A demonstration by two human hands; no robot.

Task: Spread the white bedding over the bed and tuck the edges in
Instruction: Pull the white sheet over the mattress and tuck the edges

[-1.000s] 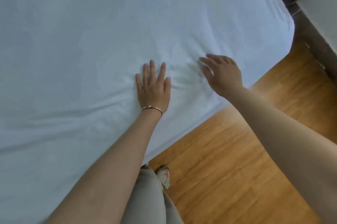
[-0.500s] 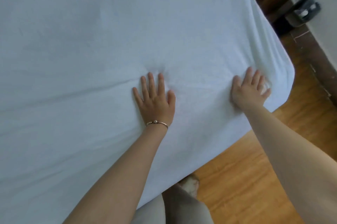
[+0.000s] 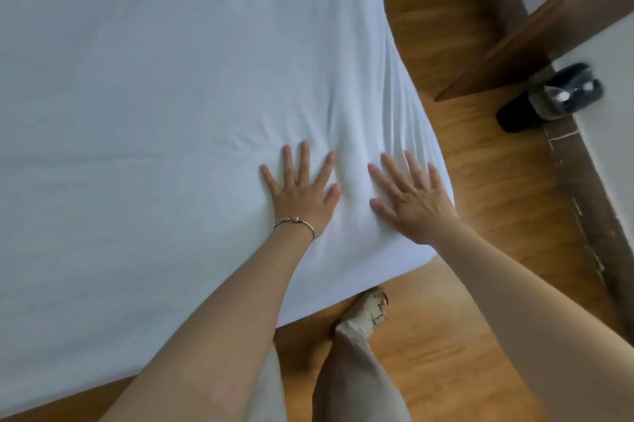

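Both hands lie flat with fingers spread, gripping nothing: the left hand (image 3: 302, 191), a bracelet (image 3: 295, 221) at its wrist, and the right hand (image 3: 411, 196) press palms down on the white bedding (image 3: 164, 85) near the bed's corner. Bedding covers the bed, with creases running between and beyond the hands. Wooden floor (image 3: 480, 202) lies beside.

A warm wood floor (image 3: 487, 202) meets a dark skirting (image 3: 597, 215) under a white wall (image 3: 614, 160), a black slipper (image 3: 549, 98) beside it.
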